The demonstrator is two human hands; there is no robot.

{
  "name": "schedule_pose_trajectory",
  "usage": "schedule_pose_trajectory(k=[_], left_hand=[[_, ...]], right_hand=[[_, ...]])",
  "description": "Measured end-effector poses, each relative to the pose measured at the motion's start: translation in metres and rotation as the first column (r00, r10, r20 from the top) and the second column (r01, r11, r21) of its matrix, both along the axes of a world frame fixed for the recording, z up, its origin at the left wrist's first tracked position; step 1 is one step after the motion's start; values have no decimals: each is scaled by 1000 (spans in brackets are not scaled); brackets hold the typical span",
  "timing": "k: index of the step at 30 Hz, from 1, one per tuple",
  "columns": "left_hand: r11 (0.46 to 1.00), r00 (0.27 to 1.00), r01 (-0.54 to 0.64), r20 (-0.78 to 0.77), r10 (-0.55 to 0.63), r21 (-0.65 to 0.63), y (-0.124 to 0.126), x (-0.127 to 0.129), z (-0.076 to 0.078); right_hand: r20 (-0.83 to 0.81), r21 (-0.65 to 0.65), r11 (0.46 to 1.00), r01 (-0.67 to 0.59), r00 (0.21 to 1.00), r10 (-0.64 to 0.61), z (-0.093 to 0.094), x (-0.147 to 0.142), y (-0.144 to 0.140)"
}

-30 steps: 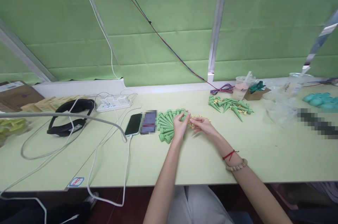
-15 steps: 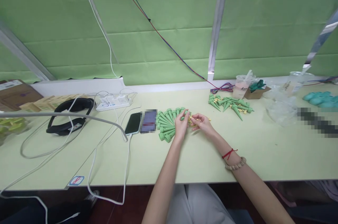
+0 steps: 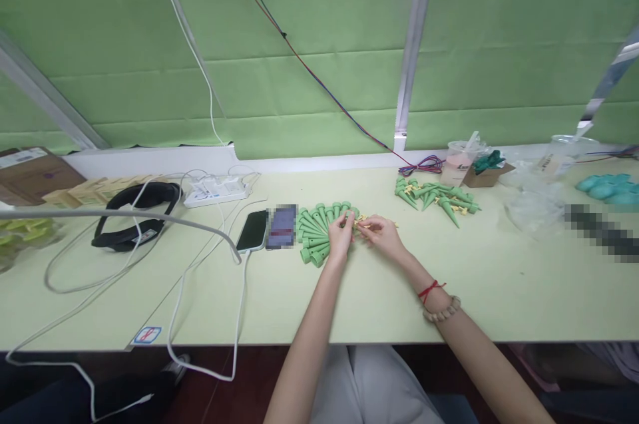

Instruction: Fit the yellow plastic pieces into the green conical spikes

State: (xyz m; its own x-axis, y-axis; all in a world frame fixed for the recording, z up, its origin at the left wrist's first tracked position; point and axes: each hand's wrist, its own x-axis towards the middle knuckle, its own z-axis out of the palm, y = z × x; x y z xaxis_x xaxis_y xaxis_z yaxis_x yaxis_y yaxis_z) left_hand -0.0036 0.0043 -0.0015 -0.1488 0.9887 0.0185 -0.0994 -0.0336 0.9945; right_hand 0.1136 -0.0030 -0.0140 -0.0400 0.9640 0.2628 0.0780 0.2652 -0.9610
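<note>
Both hands meet mid-tabletop (image 3: pixel 379 304) at the right edge of a fan of green cones (image 3: pixel 315 232). Left hand (image 3: pixel 341 235): fingers curled, grip pinched on a green cone at the fan's right end. Right hand (image 3: pixel 383 235): fingertips pressed together on a small yellow piece (image 3: pixel 363 226), just beside the left fingertips; the contact itself is too small to resolve. A few more yellow pieces lie just behind the right hand. Right wrist carries a red string (image 3: pixel 429 289) and a bead bracelet (image 3: pixel 442 310). Left of the fan, touching or nearly so: a blurred-out flat item, then a phone (image 3: pixel 252 232) on a white cable (image 3: pixel 200 317). Farther left: black headband device (image 3: pixel 132 214) and white power strip (image 3: pixel 217 191). Far right, well apart: a second heap of cones with yellow parts (image 3: pixel 436 198), a plastic cup (image 3: pixel 456 163), a small cardboard box (image 3: pixel 486 174), clear bags (image 3: pixel 534 204), teal parts (image 3: pixel 609 188). Green sheet backdrop (image 3: pixel 319 44) behind.
</note>
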Motion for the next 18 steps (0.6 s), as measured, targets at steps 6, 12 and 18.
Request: schedule_pose_trajectory(k=[6, 12, 18], left_hand=[[992, 999, 7, 30, -11, 129, -2, 1, 5], [984, 995, 90, 25, -95, 154, -6, 2, 9], [980, 997, 80, -3, -81, 184, -6, 2, 10]], right_hand=[[-213, -343, 937, -70, 977, -5, 11, -2, -1], [-406, -431, 841, -326, 903, 142, 13, 8, -2], [-374, -435, 852, -291, 919, 123, 16, 10, -1]])
